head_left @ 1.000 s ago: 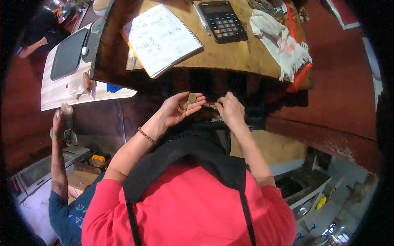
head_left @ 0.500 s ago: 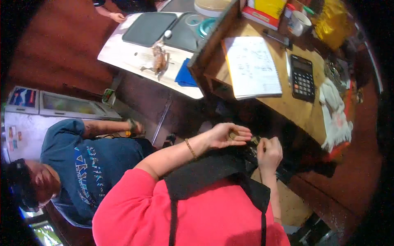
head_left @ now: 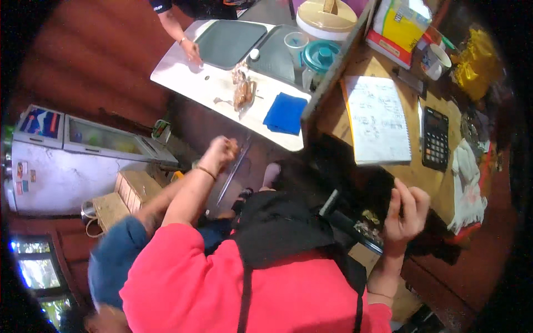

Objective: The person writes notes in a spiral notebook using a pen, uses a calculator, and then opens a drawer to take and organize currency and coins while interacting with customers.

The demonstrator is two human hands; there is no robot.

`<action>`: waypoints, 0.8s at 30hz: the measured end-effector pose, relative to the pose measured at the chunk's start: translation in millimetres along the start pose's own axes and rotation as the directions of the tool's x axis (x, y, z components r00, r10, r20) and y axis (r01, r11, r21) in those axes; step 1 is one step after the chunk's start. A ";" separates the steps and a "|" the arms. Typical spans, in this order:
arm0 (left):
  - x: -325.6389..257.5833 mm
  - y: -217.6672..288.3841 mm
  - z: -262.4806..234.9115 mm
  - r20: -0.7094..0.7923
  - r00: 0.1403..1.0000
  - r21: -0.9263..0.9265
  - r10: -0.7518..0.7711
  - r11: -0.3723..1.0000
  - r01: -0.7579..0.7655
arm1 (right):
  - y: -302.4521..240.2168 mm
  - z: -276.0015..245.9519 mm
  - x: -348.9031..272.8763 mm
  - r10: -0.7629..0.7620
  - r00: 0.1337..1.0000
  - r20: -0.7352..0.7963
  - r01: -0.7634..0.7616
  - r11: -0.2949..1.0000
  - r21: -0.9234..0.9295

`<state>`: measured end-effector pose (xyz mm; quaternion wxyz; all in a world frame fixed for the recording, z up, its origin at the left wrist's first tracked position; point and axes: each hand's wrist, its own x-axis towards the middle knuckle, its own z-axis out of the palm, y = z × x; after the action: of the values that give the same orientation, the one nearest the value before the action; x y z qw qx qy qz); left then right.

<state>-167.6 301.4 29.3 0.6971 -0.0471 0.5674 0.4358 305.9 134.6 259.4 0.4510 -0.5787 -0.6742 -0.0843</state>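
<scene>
My left hand (head_left: 221, 154) is raised out to the left with its fingers folded in; whatever it holds, if anything, is hidden. At the right, my right hand (head_left: 408, 213) is up beside the desk's front edge, its bent fingers apart and nothing visible in them. Below and left of that hand is a dark drawer (head_left: 355, 226) with small shiny pieces, possibly coins, too small to make out. On the wooden desk (head_left: 333, 114) lie an open spiral notebook (head_left: 380, 119) with handwriting and a black calculator (head_left: 435, 137).
Beyond the desk's partition, a white counter (head_left: 177, 72) carries roasted meat (head_left: 243, 91), a blue cloth (head_left: 286, 112) and a teal-lidded jar (head_left: 322, 55). Another person's hand (head_left: 191, 51) rests there. A person in a blue shirt (head_left: 119, 258) is close on my left, before a white freezer (head_left: 72, 172).
My hands have parted: the left, formerly palm up, has swung left and closed; the right has moved right and opened. The person in blue has shifted nearer, and the far hand reaches further over the counter.
</scene>
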 end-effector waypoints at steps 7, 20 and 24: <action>31.9 279.2 93.5 0.254 0.684 0.356 0.684 0.592 -0.723 | -84.9 109.7 71.2 -0.149 0.984 0.102 0.126 0.971 0.203; 160.9 405.5 89.8 0.448 0.692 -0.457 0.566 0.810 -0.367 | -94.0 205.4 93.4 0.291 0.951 0.107 -0.261 0.938 -0.228; 191.3 425.6 82.8 0.449 0.707 -0.508 0.546 0.807 -0.301 | -95.0 209.8 94.0 0.289 0.952 0.095 -0.242 0.909 -0.339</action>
<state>-391.4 715.9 81.8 0.6876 0.0808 0.2236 0.6861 124.6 304.2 243.0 0.3078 -0.7357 -0.5967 -0.0894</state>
